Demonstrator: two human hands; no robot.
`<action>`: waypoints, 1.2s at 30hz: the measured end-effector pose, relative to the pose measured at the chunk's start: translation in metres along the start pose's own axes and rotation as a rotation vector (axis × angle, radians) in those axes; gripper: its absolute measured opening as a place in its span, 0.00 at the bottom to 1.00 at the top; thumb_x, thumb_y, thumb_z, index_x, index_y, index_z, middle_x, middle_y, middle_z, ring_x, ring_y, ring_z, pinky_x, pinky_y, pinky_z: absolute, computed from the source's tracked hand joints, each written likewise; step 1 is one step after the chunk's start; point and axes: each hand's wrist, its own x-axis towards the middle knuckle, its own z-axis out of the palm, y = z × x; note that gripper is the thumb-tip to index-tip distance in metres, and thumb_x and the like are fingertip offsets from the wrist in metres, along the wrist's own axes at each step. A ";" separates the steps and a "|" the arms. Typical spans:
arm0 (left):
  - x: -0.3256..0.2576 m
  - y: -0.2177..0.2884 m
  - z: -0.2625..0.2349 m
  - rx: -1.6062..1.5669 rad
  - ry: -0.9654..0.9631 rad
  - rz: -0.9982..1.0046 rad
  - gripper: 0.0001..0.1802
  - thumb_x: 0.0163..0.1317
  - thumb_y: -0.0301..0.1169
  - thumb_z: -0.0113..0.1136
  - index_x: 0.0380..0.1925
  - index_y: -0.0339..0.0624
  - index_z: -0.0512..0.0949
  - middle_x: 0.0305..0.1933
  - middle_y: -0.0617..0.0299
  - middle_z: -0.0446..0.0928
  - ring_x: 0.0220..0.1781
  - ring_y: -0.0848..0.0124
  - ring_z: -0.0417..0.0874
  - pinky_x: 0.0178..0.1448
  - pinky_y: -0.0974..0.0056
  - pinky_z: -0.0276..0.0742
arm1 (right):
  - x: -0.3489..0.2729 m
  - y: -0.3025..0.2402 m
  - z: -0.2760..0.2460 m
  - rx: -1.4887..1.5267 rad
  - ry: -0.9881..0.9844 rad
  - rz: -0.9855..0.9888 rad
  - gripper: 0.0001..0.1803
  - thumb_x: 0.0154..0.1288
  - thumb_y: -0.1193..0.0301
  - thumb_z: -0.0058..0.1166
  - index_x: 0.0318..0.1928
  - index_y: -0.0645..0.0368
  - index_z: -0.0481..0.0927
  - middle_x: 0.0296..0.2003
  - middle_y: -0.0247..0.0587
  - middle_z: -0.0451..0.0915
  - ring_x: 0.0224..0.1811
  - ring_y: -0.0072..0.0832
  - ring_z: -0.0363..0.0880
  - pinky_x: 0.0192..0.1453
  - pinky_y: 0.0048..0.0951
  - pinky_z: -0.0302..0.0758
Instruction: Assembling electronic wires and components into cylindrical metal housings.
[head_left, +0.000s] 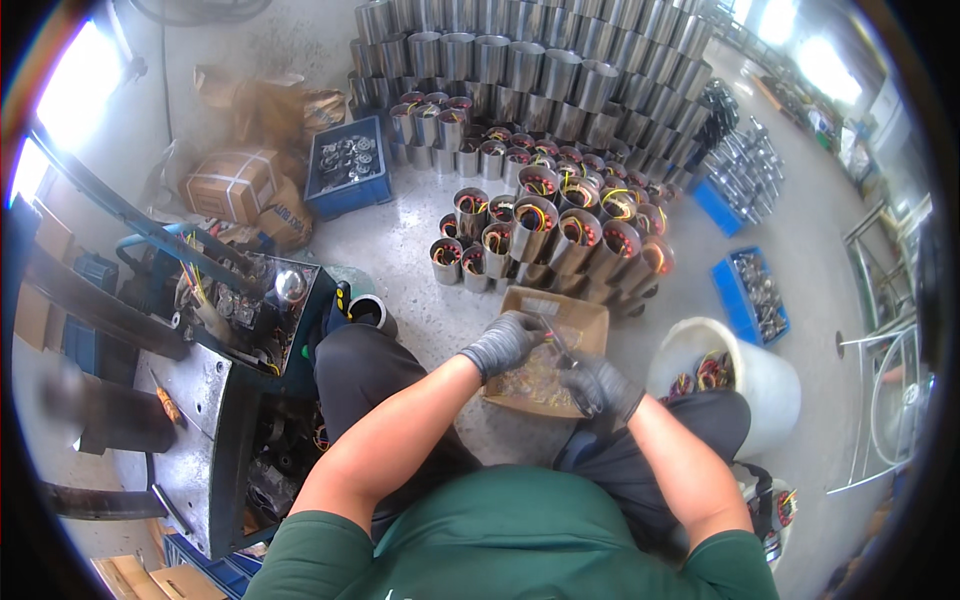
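Observation:
My left hand (503, 343), in a grey glove, is closed above the far left part of an open cardboard box (592, 325). Thin ends, perhaps wires, show at its fingertips, but what it grips is too small to make out. My right hand (608, 388), gloved too, is closed around the dark handles of a pair of scissors (566, 354). The blades point up and left, close to the left fingertips. Many small pale and yellowish scraps (535, 385) cover the bottom of the box, which sits on the floor between my legs.
Metal cylinders with coloured wires (530, 230) stand beyond the box, before tall stacks of bare cylinders (490, 60). A white bucket (775, 385) is at my right; blue crates (748, 295) lie beyond it. A metal workbench (185, 400) with a screwdriver (167, 405) stands left.

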 end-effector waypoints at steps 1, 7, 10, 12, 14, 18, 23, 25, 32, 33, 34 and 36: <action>-0.001 0.000 0.000 0.001 -0.001 0.000 0.13 0.66 0.33 0.61 0.44 0.36 0.83 0.30 0.61 0.81 0.30 0.73 0.78 0.40 0.63 0.77 | 0.001 0.001 -0.002 0.009 0.000 -0.008 0.14 0.72 0.57 0.48 0.48 0.51 0.72 0.15 0.31 0.71 0.10 0.25 0.64 0.12 0.28 0.57; -0.012 0.013 0.007 -0.067 0.011 -0.111 0.13 0.65 0.34 0.62 0.42 0.36 0.84 0.31 0.61 0.82 0.34 0.73 0.77 0.45 0.63 0.76 | -0.015 0.004 0.001 -0.161 -0.103 -0.096 0.19 0.72 0.55 0.52 0.50 0.56 0.73 0.18 0.32 0.73 0.14 0.20 0.68 0.16 0.22 0.65; -0.002 0.003 0.008 -0.008 0.014 -0.075 0.13 0.64 0.35 0.63 0.42 0.37 0.84 0.31 0.61 0.82 0.34 0.74 0.77 0.45 0.64 0.76 | -0.015 0.002 -0.006 0.140 -0.121 0.106 0.20 0.72 0.53 0.51 0.51 0.54 0.72 0.18 0.31 0.73 0.14 0.20 0.68 0.16 0.22 0.64; 0.002 -0.001 0.010 0.037 0.001 -0.041 0.14 0.64 0.35 0.63 0.42 0.37 0.84 0.30 0.61 0.82 0.33 0.74 0.77 0.45 0.64 0.76 | -0.018 0.001 -0.008 0.154 -0.132 0.120 0.19 0.72 0.53 0.50 0.52 0.53 0.72 0.18 0.31 0.72 0.14 0.20 0.67 0.15 0.22 0.63; 0.007 -0.008 0.011 0.012 0.003 -0.033 0.13 0.64 0.36 0.64 0.40 0.38 0.84 0.27 0.61 0.79 0.27 0.73 0.76 0.36 0.63 0.75 | -0.017 0.002 -0.007 0.169 -0.142 0.135 0.19 0.72 0.53 0.50 0.53 0.52 0.71 0.17 0.30 0.72 0.13 0.20 0.67 0.15 0.23 0.63; 0.018 -0.020 0.011 -0.062 -0.050 -0.058 0.12 0.63 0.36 0.64 0.39 0.40 0.84 0.24 0.59 0.78 0.21 0.72 0.77 0.29 0.62 0.76 | -0.008 0.004 -0.006 -0.057 0.016 0.097 0.14 0.73 0.54 0.41 0.48 0.47 0.72 0.15 0.28 0.69 0.08 0.23 0.59 0.10 0.29 0.52; 0.017 -0.015 0.012 0.203 -0.035 0.041 0.12 0.64 0.35 0.62 0.41 0.40 0.84 0.30 0.57 0.83 0.29 0.70 0.80 0.40 0.61 0.78 | -0.027 0.003 0.003 -0.151 0.039 0.015 0.11 0.71 0.63 0.46 0.49 0.52 0.72 0.16 0.29 0.70 0.08 0.23 0.60 0.08 0.28 0.51; 0.014 -0.011 0.010 0.273 -0.057 -0.021 0.12 0.65 0.34 0.61 0.43 0.39 0.84 0.34 0.57 0.85 0.34 0.69 0.82 0.46 0.60 0.78 | -0.031 0.006 0.005 -0.280 0.015 -0.018 0.12 0.67 0.67 0.53 0.48 0.59 0.75 0.16 0.28 0.72 0.13 0.20 0.68 0.14 0.22 0.61; 0.003 -0.008 -0.006 0.395 0.054 0.101 0.14 0.64 0.34 0.62 0.45 0.38 0.82 0.40 0.48 0.84 0.42 0.60 0.84 0.52 0.58 0.77 | 0.017 0.023 -0.015 -0.290 0.283 -0.310 0.11 0.59 0.78 0.55 0.43 0.58 0.74 0.23 0.39 0.77 0.19 0.31 0.74 0.23 0.33 0.73; -0.007 0.007 -0.014 0.400 0.114 0.172 0.14 0.64 0.34 0.62 0.46 0.38 0.82 0.41 0.48 0.84 0.44 0.59 0.84 0.53 0.58 0.76 | 0.002 0.004 -0.019 -0.300 0.021 -0.181 0.17 0.59 0.78 0.56 0.49 0.60 0.70 0.25 0.43 0.78 0.21 0.34 0.78 0.25 0.38 0.77; -0.015 0.019 -0.022 0.407 0.177 0.242 0.15 0.64 0.33 0.62 0.47 0.38 0.82 0.42 0.48 0.83 0.45 0.58 0.83 0.54 0.58 0.76 | -0.007 0.000 -0.015 -0.185 -0.006 -0.260 0.18 0.62 0.77 0.53 0.53 0.60 0.66 0.25 0.45 0.77 0.23 0.37 0.80 0.26 0.41 0.80; -0.029 0.042 -0.046 0.400 0.265 0.424 0.14 0.65 0.30 0.59 0.49 0.38 0.81 0.44 0.49 0.82 0.47 0.59 0.83 0.55 0.59 0.76 | -0.014 -0.008 -0.026 -0.634 0.066 -0.574 0.13 0.68 0.73 0.51 0.51 0.55 0.69 0.24 0.35 0.72 0.22 0.27 0.74 0.26 0.31 0.75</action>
